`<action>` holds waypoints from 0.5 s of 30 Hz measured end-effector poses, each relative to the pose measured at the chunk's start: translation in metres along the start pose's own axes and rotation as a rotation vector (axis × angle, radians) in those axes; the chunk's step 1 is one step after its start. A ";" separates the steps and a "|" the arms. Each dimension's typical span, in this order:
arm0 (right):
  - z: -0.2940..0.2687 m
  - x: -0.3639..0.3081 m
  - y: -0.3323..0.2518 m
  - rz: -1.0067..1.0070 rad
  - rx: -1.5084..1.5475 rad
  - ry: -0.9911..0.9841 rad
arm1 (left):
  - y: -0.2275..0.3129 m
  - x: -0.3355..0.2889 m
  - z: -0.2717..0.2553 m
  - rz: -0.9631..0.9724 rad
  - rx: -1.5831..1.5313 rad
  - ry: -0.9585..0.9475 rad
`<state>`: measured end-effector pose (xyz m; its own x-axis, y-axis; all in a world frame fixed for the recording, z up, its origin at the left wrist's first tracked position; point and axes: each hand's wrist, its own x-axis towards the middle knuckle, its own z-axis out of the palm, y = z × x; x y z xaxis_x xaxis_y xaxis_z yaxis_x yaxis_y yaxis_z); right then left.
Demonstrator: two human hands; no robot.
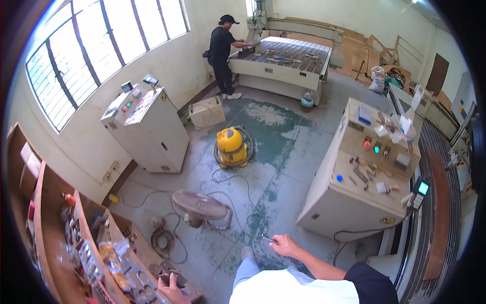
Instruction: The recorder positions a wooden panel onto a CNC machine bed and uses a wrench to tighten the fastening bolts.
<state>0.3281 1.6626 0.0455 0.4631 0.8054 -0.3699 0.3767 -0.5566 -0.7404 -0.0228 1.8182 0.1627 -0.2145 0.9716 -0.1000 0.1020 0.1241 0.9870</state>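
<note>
My left hand is at the lower edge, beside the wooden shelf. Its fingers are closed on a dark flat piece whose exact kind I cannot make out. Out in front of me, over the floor, my right hand grips a short, slim metal tool pointing to the left. The fingers hide most of that tool. Small parts and plastic bags fill the shelf compartments next to my left hand.
A grey floor fan and a yellow vacuum cleaner stand ahead, with cables across the floor. Control cabinets flank them. Loose parts lie on the right cabinet. Another person works at a large machine bed.
</note>
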 end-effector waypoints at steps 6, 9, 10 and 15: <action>-0.107 0.106 -0.057 0.012 0.095 0.222 | 0.048 0.117 0.184 0.095 -0.064 -0.365; -0.150 0.165 -0.033 0.055 0.135 0.403 | 0.070 0.155 0.292 0.132 -0.023 -0.531; -0.163 0.187 -0.025 0.059 0.142 0.410 | 0.078 0.163 0.331 0.143 0.005 -0.609; -0.233 0.289 0.027 0.187 0.243 0.509 | 0.072 0.197 0.531 0.233 0.150 -0.782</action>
<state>0.6588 1.8326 0.0492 0.8528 0.4663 -0.2354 0.0850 -0.5685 -0.8183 0.4582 2.1258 0.1476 0.5602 0.8283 -0.0080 0.2002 -0.1260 0.9716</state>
